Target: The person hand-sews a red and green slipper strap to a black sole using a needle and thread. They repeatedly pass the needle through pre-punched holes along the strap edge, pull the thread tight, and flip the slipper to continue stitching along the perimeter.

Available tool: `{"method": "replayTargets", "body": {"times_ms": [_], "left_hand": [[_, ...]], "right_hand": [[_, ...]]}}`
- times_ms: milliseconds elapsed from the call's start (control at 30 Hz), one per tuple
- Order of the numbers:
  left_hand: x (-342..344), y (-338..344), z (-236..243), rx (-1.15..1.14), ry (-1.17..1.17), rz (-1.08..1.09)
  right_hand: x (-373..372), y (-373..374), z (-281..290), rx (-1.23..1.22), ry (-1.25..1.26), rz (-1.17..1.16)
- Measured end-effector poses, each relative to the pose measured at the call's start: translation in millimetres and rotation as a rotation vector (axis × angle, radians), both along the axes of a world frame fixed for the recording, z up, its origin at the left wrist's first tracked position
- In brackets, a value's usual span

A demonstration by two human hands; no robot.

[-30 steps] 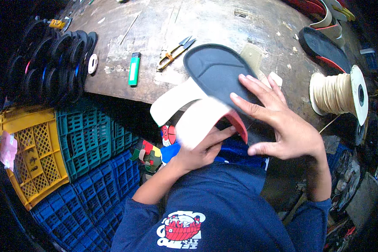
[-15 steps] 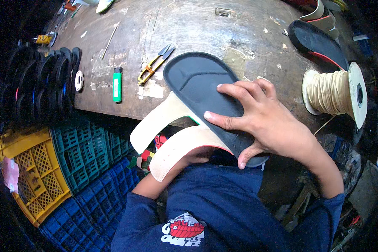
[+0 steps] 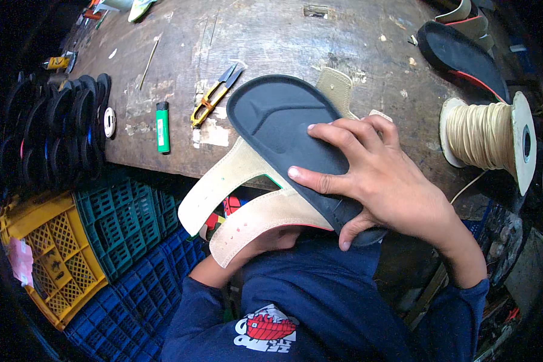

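Observation:
A black sandal footbed (image 3: 283,114) slants over the table's near edge, with its wide end toward the table. Two beige straps (image 3: 265,216) spread from its left side, and another beige strap (image 3: 335,87) shows beyond its right side. My right hand (image 3: 374,172) grips the footbed from the right, with fingertips pressed on its upper face and the thumb near its lower end. Below the straps, my left hand (image 3: 279,238) reaches in under the sandal; its fingers are hidden behind it.
Yellow-handled thread snips (image 3: 214,99) and a green lighter (image 3: 163,128) lie on the wooden table (image 3: 271,36). A spool of cream cord (image 3: 482,136) stands right, near another sandal (image 3: 461,57). Black soles (image 3: 60,120) stand in rows at left, above plastic crates (image 3: 123,232).
The view has shifted slightly, and the sandal sits a little further left in it. Both hands keep their places on the sandal.

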State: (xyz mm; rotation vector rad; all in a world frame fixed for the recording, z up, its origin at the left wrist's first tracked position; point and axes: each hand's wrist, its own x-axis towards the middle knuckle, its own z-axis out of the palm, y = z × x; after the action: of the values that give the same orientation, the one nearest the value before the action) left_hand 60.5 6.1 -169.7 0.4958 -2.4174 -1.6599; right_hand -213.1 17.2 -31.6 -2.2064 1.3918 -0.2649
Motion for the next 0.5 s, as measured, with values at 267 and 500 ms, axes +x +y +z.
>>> {"method": "replayTargets", "body": {"times_ms": [267, 500], "left_hand": [[1.0, 5.8, 37.9, -0.169, -0.070, 0.184], [36.9, -56.9, 92.6, -0.535, 0.322, 0.548]], "right_hand": [[-2.8, -1.2, -1.0, -0.053, -0.038, 0.022], [-10.5, 27.9, 15.8, -0.248, 0.109, -0.041]]}}
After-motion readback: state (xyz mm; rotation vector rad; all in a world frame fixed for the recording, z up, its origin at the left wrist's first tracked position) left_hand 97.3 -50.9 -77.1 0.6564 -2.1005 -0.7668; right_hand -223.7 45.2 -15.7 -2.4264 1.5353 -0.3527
